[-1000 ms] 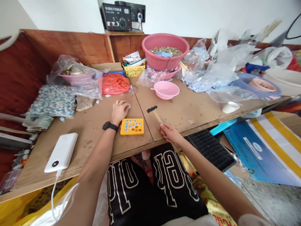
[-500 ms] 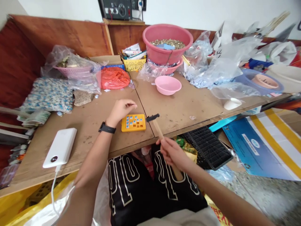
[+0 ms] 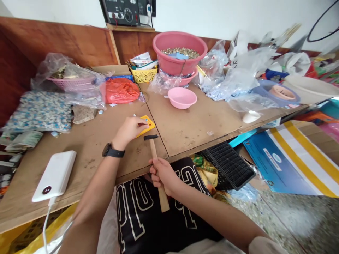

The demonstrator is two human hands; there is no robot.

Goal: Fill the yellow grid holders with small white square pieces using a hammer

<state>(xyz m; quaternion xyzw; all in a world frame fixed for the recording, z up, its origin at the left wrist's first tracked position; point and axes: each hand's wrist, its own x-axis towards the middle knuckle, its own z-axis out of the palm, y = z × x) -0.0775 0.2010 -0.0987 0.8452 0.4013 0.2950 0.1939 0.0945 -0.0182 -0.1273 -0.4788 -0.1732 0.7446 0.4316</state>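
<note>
A yellow plastic sliding-tile board point(image 3: 147, 124) lies on the wooden tabletop point(image 3: 90, 165), mostly hidden under my left hand point(image 3: 128, 131). Its fingers rest across the board and hold it, and the tiles are covered. My right hand point(image 3: 163, 175) grips the wooden handle of a small hammer point(image 3: 153, 150) at the table's front edge. The hammer stands nearly upright, and its black metal head point(image 3: 150, 137) sits just beside the yellow board, close to my left fingertips.
A white power bank point(image 3: 54, 175) with a cable lies at the front left. A pink bowl point(image 3: 182, 97) and a pink tub of small pieces point(image 3: 180, 38) stand behind. Plastic bags crowd the back. A black plastic tray point(image 3: 229, 165) sits below the table edge.
My left hand has moved onto the yellow board, which has shifted and turned. The hammer has moved left with my right hand, its head now beside the board.
</note>
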